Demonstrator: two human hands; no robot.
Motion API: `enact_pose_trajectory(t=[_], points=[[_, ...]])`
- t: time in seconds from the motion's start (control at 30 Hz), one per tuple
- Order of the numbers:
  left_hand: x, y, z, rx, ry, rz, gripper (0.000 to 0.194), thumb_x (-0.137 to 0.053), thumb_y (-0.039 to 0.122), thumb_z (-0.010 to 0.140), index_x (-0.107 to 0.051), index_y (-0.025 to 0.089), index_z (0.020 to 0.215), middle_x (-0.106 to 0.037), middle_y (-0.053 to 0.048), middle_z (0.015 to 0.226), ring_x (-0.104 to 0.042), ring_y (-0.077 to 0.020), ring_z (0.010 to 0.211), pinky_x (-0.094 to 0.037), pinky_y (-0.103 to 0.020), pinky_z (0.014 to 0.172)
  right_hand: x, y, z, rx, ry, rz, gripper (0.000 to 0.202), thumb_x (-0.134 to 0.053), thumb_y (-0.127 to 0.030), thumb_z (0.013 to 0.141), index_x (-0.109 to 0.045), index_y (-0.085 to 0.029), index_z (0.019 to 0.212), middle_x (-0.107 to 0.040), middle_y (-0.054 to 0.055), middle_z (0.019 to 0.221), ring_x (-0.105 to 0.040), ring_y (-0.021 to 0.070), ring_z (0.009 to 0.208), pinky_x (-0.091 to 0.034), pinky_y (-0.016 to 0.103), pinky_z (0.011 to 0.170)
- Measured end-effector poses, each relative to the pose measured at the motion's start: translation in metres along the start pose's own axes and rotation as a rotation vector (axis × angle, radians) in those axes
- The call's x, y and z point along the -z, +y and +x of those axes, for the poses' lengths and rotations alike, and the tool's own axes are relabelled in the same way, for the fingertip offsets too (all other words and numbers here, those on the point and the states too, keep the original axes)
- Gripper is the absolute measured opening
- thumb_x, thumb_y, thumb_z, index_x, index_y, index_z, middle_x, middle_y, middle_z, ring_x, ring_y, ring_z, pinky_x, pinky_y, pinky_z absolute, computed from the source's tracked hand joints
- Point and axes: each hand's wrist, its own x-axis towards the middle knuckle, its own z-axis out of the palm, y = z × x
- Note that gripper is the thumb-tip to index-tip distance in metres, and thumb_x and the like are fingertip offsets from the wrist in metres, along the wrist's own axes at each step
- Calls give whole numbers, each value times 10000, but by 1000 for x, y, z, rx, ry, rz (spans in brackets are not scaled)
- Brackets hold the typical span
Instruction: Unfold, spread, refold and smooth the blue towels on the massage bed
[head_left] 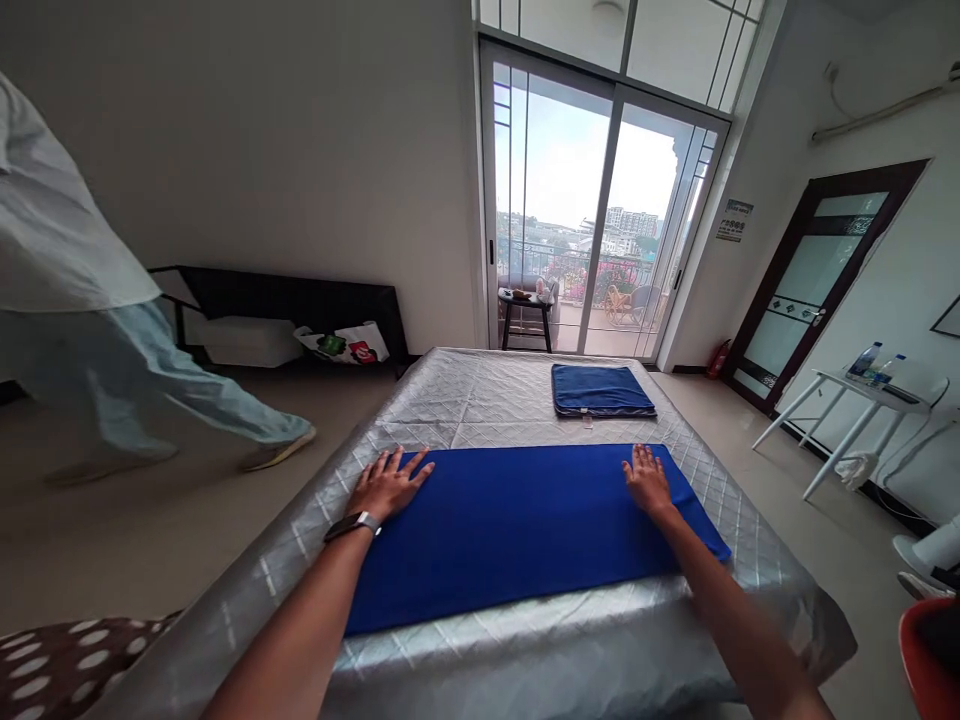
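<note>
A blue cloth [517, 525], folded into a long flat rectangle, lies across a bed-like surface with a silver quilted cover [480, 395]. My left hand [386, 485] rests with spread fingers on the cloth's far left corner; a watch band circles that wrist. On the cloth's far right part, my right hand [646, 478] lies flat with its fingers stretched out. Neither hand grips anything. Beyond the cloth sits a folded dark blue cloth [602, 390], stacked in a neat rectangle with a small white tag at its near edge.
At the left, a person [67, 230] walks past, legs blurred. A black bench [292, 295] stands against the wall. Sliding glass doors [592, 210] are at the back. To the right, a white stool [862, 395] holds bottles. A spotted brown fabric [82, 655] shows at lower left.
</note>
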Motion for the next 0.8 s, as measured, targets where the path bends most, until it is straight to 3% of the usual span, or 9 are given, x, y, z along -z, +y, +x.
enact_pose_trajectory(t=[0.1, 0.2, 0.3, 0.4, 0.67, 0.73, 0.8], points=[[2, 1, 0, 3, -25, -3, 656, -267, 616, 962, -302, 331, 1552, -300, -111, 1635, -282, -321, 1498, -219, -497, 1188, -19, -71, -22, 284, -76, 109, 652, -253, -536, 1036, -318, -165, 1568, -224, 116, 1651, -117, 247, 1541, -110, 465, 1226], [5, 2, -1, 6, -47, -6, 654, -260, 609, 967, -292, 325, 1556, -284, -115, 1640, -265, -323, 1504, -209, -488, 1193, -34, -132, -44, 505, -173, 183, 674, -207, -562, 1029, -282, -186, 1582, -236, 76, 1643, -68, 238, 1545, -116, 458, 1223], [5, 2, -1, 3, -40, -22, 635, -268, 589, 972, -311, 330, 1550, -288, -111, 1640, -264, -315, 1505, -209, -482, 1192, -34, -148, -59, 526, -200, 190, 682, -192, -561, 1027, -253, -182, 1590, -234, 73, 1641, -98, 225, 1542, -114, 449, 1227], [2, 0, 1, 3, -18, -33, 637, -268, 599, 966, -328, 338, 1544, -306, -101, 1635, -268, -314, 1503, -209, -496, 1188, -20, -115, -64, 441, -226, 174, 716, -171, -549, 1024, -192, -124, 1600, -185, 101, 1649, -113, 207, 1541, -72, 425, 1239], [-5, -2, 5, -10, 23, -88, 655, -309, 601, 929, -426, 322, 1510, -411, -102, 1584, -339, -344, 1466, -257, -544, 1159, 20, 63, -58, -119, -183, 0, 678, -178, -440, 1032, -152, -64, 1596, -153, 98, 1661, -92, 179, 1543, -53, 389, 1245], [-2, -2, 2, -32, 116, -96, 643, -318, 554, 924, -479, 279, 1483, -457, -117, 1551, -361, -347, 1452, -253, -555, 1164, 21, 86, -59, -177, -177, -4, 668, -176, -427, 1033, -146, -74, 1599, -150, 88, 1664, -96, 174, 1543, -52, 378, 1244], [4, -2, -3, -56, 281, -81, 628, -314, 480, 924, -529, 205, 1446, -501, -142, 1513, -372, -334, 1446, -227, -539, 1188, 19, 94, -59, -191, -169, -1, 665, -179, -427, 1032, -149, -83, 1601, -158, 82, 1664, -101, 173, 1542, -51, 369, 1244]])
